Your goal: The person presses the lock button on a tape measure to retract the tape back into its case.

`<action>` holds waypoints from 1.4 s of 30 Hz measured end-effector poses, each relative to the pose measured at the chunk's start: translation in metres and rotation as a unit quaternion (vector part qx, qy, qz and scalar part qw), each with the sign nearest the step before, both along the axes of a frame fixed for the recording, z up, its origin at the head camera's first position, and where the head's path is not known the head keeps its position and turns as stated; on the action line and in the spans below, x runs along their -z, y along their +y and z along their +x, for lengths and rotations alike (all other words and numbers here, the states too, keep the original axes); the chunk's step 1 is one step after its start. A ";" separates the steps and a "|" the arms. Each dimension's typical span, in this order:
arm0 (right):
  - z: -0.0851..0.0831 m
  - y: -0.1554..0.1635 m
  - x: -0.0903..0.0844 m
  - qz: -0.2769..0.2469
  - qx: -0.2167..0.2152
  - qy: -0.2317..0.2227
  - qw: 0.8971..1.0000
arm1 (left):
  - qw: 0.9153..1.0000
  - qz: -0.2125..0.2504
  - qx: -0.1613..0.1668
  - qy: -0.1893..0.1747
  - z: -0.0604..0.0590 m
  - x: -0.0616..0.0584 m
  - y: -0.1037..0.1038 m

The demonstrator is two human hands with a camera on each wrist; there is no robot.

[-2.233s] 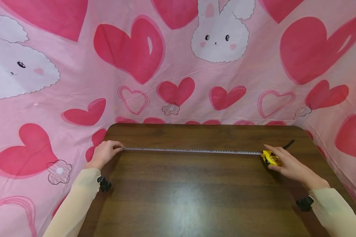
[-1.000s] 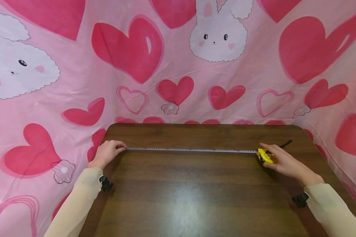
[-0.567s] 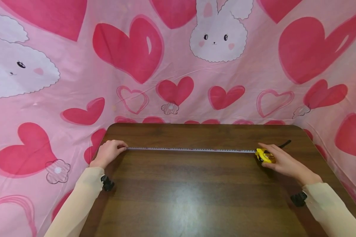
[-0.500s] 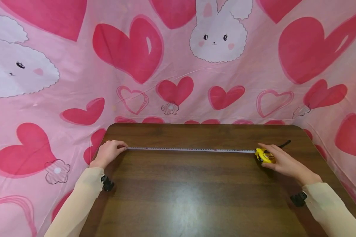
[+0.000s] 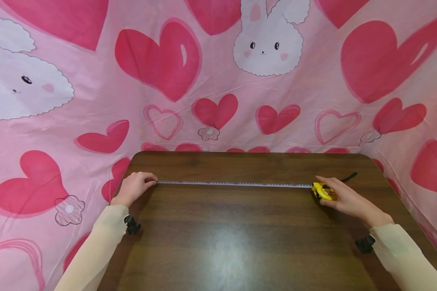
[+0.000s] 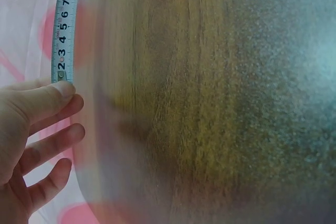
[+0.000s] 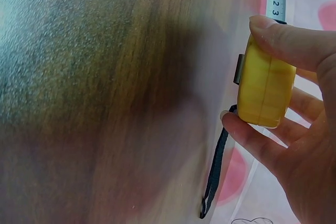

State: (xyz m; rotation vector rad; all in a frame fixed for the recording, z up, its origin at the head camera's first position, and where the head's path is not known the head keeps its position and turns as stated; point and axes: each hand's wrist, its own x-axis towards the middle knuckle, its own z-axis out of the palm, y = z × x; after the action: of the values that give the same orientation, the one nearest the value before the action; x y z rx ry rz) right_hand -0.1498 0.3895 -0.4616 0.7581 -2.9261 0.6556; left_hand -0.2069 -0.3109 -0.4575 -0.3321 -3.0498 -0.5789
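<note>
L hand [image 5: 132, 186] sat at approx 9 o'clock on the dark wood table [image 5: 240, 242], thumb & forefinger pinching the free end of the tape blade [image 5: 233, 184]. In the L wrist view the thumb [image 6: 50, 98] covered the blade's end just below the 2 mark; other fingers loosely curled beside it, holding nothing else.

R hand [image 5: 346, 200] was at approx 3 o'clock, gripping the yellow tape measure case [image 5: 324, 191] btwn thumb on top & fingers underneath; R wrist view showed the case [image 7: 265, 90] held on edge, its black wrist strap [image 7: 215, 169] hanging free.

Blade ran straight across the table, 9 to 3 o'clock, low over the wood w/ both ends held.

Pink cloth w/ hearts & bunnies [image 5: 218, 81] hung behind, at 12 o'clock.
</note>
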 end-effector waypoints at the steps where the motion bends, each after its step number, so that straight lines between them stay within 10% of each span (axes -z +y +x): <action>1: 0.000 -0.001 -0.001 0.000 0.000 -0.001 1.000 | 1.000 -0.001 0.002 0.001 0.000 0.000 0.000; 42: -0.001 -0.014 -0.008 0.014 0.008 -0.043 0.999 | 1.000 0.013 0.020 -0.009 -0.007 -0.004 0.008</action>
State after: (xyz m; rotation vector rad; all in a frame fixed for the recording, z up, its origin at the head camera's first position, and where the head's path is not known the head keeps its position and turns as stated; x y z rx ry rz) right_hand -0.1507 0.3758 -0.4532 0.7262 -3.0211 0.6630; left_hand -0.2141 -0.3031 -0.4540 -0.3893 -3.0560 -0.6264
